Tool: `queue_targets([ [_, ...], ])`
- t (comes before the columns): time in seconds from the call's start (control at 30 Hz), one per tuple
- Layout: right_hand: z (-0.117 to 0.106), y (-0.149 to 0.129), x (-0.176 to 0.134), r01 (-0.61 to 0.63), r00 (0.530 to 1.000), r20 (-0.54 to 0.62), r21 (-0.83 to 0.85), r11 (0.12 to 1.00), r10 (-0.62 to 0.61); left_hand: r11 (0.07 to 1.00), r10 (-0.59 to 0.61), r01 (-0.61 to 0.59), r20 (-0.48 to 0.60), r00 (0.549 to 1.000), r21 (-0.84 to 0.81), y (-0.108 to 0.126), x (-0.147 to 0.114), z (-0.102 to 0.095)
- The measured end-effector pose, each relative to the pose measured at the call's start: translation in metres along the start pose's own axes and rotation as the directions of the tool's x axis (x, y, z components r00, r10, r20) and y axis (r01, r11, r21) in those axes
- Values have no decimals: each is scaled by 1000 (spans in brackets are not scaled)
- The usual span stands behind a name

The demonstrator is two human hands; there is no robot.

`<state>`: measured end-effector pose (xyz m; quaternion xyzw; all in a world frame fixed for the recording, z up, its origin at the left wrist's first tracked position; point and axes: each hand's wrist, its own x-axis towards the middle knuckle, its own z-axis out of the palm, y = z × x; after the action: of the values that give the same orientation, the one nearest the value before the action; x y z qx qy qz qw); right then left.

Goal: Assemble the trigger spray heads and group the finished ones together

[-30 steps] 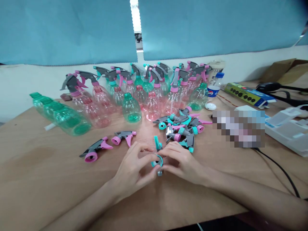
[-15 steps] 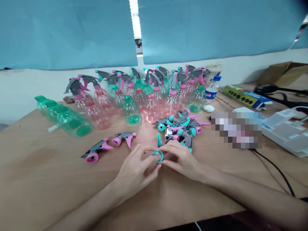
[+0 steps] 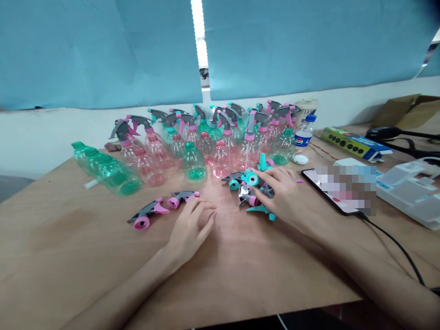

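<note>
My left hand [image 3: 191, 228] rests on the table with its fingers loosely apart and nothing in them. Just beyond its fingertips lies a grey and pink spray head [image 3: 173, 201]; a second pink-collared spray head [image 3: 142, 222] is to the left. My right hand [image 3: 283, 197] reaches onto a pile of loose spray heads, thumb and fingers around a teal-collared spray head [image 3: 252, 179] whose collar opening faces me. Its far side is hidden by my fingers. Below it in the pile are a pink-collared spray head [image 3: 248, 196] and a teal trigger [image 3: 260, 209].
Pink and green bottles, many topped with spray heads, crowd the back, among them an uncapped green bottle [image 3: 194, 162]. Green bottles [image 3: 117, 176] lie tilted at the left. A phone [image 3: 338, 205] with a cable, a clear plastic organiser [image 3: 409, 192] and a long box [image 3: 354, 144] are at right.
My hands have parted. The teal-collared spray head, held between both hands before, appears now at the pile under my right hand. My left hand has let go and moved slightly left; the view shifted a little.
</note>
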<state>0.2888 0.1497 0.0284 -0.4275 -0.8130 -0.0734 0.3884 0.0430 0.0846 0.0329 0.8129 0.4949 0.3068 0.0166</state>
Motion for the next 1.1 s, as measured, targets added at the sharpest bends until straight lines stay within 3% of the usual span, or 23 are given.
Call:
queue_targets([
  [0.1, -1, 11, 3, -39, 996, 67, -189, 981, 53, 994, -22, 15, 58, 998, 107, -15, 8, -14],
  [0.17, 3, 14, 2, -45, 994, 86, -226, 973, 66, 982, -96, 84, 60, 994, 170, -28, 12, -26],
  [0.33, 20, 9, -8, 30, 993, 115, -60, 998, -23, 889, -227, 187, 49, 973, 418, -57, 3, -51],
  [0.5, 30, -12, -17, 134, 977, 152, 125, 983, -152, 853, -219, 133, 114, 969, 505, -66, -13, -50],
  [0.67, 35, -33, -24, 223, 918, 280, 221, 950, -280, 884, -153, 87, 109, 982, 459, -67, -11, -39],
  [0.8, 38, -26, -23, 188, 920, 311, 185, 964, -239, 921, -120, 75, 96, 988, 382, -53, -7, -36],
  [0.87, 38, -18, -22, 157, 934, 297, 158, 975, -198, 943, -115, 88, 67, 991, 321, -38, -7, -35],
  [0.97, 32, -13, -20, 135, 961, 221, 160, 978, -168, 988, -111, 113, -23, 994, 103, -12, -8, -33],
  [1.1, 22, -29, -22, 209, 959, 119, 316, 926, -257, 993, -73, 65, -84, 994, -101, 14, -9, -23],
])
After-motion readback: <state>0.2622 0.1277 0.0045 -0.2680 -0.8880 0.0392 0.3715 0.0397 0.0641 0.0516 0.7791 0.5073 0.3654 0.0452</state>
